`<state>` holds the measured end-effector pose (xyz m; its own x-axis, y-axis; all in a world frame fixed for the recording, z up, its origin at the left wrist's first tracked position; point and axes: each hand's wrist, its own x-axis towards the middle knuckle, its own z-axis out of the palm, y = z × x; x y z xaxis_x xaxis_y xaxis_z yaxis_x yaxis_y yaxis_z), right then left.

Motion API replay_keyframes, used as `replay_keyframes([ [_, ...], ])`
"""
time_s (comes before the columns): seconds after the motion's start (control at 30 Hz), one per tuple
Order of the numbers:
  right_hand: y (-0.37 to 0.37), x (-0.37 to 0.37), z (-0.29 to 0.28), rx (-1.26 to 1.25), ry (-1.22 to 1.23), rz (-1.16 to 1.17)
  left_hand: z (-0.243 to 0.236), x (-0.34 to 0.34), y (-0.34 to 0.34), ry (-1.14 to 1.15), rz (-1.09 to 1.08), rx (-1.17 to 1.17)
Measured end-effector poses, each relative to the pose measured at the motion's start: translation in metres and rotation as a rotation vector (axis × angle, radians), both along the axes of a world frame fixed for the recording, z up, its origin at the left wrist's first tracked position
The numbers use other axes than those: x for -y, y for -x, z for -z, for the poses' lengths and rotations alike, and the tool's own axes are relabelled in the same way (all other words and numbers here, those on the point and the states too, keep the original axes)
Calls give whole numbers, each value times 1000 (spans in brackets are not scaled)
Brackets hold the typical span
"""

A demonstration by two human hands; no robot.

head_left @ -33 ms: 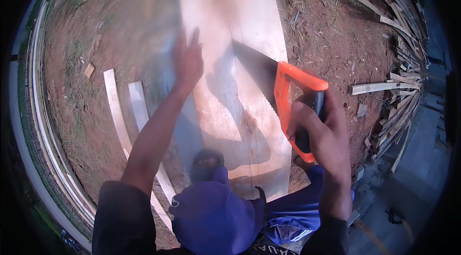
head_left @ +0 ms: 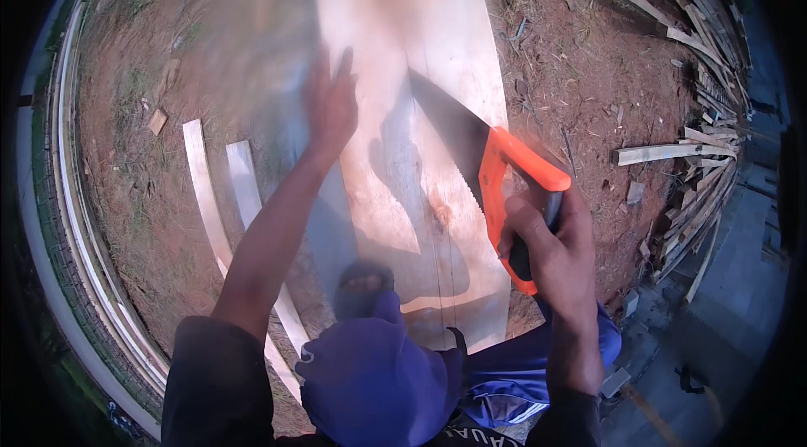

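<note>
Grips a hand saw with a bright orange plastic frame and black inner grip (head_left: 494,182) in the right hand (head_left: 559,253), with fingers clamped around the handle. Holds it across the right half of a long, pale, flat wooden board (head_left: 458,43), with the handle out past the right edge. Points the dark, tapering metal blade (head_left: 445,115) toward the far left and turns the toothed edge toward the near left. Has the tip over a thin dark line running lengthwise down the board; cannot tell whether touching the wood or just above.

Lays the left hand (head_left: 332,106) over the board's left side, left of the saw, with fingers apart and directed toward the far end. Cannot tell through the blur how firmly pressed. Has a foot in dark footwear (head_left: 361,283) by the board's near left part.

Has two narrow, pale wooden strips (head_left: 202,186) lying apart on reddish ground (head_left: 572,68) to the left, and a heap of long, weathered timber (head_left: 719,39) at the far right.
</note>
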<state>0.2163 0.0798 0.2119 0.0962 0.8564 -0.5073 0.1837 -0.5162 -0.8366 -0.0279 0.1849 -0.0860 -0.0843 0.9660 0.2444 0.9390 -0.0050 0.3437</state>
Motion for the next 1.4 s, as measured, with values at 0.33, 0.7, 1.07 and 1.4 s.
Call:
replay_keyframes([
  [0.33, 28, 129, 32, 208, 18, 47, 6, -14, -17, 79, 47, -35],
  [0.7, 7, 178, 31, 285, -119, 84, 15, -14, -30, 69, 42, 1],
  [1.07, -8, 179, 52, 335, -181, 42, 24, -16, -25, 28, 66, -20],
  [1.4, -14, 163, 17, 287, 70, 45, 22, -12, -19, 30, 129, -60],
])
